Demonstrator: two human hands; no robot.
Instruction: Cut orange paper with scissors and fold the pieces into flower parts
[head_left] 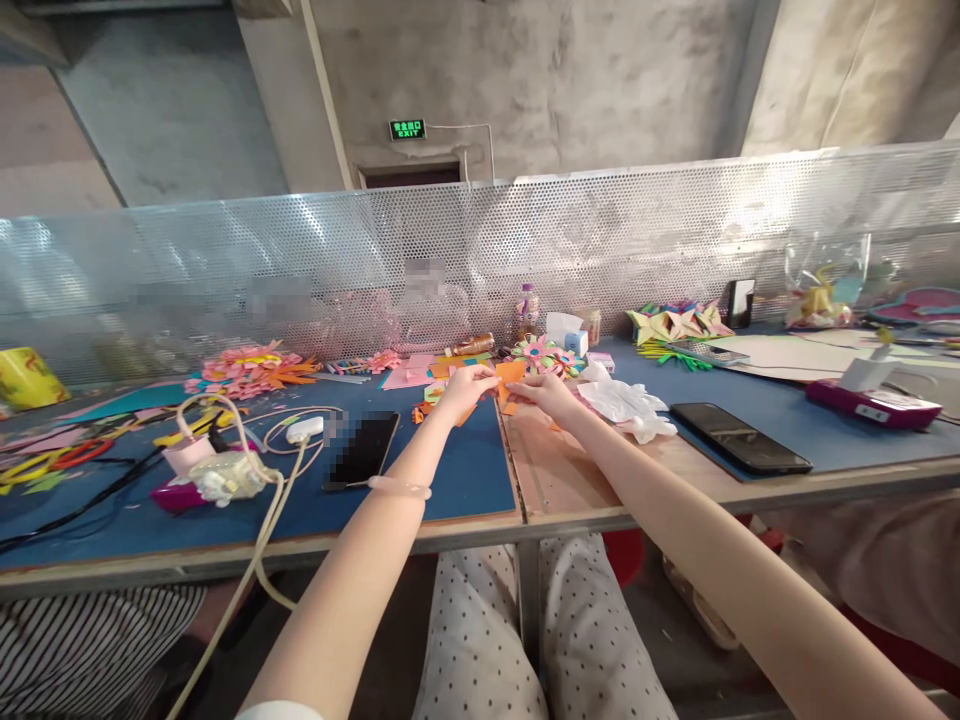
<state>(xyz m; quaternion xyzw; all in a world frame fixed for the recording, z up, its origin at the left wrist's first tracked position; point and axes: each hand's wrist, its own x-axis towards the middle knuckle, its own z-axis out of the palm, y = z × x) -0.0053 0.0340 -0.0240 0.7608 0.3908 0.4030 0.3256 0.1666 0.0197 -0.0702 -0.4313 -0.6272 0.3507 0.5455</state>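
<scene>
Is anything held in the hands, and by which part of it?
A small orange paper piece: the left hand pinches its left edge, the right hand its right edge.

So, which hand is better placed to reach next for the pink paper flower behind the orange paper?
Probably the right hand. It lies just in front of the paper flower, while the left hand is farther left. Both pinch the orange paper, so the left could hold it alone.

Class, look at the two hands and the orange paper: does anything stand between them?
Nothing visible does. The left hand and right hand both already pinch the orange paper by its edges, just above the table.
</scene>
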